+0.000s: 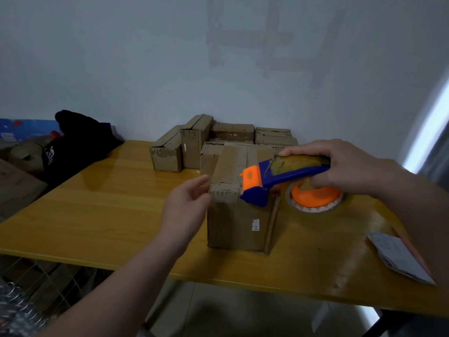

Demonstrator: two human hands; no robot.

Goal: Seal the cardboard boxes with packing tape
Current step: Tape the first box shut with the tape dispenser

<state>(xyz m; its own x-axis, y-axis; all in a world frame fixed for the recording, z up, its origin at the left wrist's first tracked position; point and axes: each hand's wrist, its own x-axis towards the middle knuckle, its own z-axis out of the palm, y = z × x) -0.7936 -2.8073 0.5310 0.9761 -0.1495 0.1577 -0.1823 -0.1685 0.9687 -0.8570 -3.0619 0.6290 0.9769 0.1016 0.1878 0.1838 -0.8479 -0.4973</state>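
Note:
A cardboard box [234,222] stands upright in the middle of the yellow table [104,215], a strip of tape running along its top. My right hand [340,166] grips a blue and orange tape dispenser [274,181] with a clear tape roll [315,198]; its orange cutter end sits at the box's near top edge. My left hand [188,203] is beside the box's upper left corner, fingers loosely bent and touching or almost touching the cardboard.
Several smaller cardboard boxes [194,144] are clustered at the back against the wall. A black cap [73,147] lies at the table's far left corner. A paper sheet [398,256] lies near the right front edge. Clutter and a wire rack sit below left.

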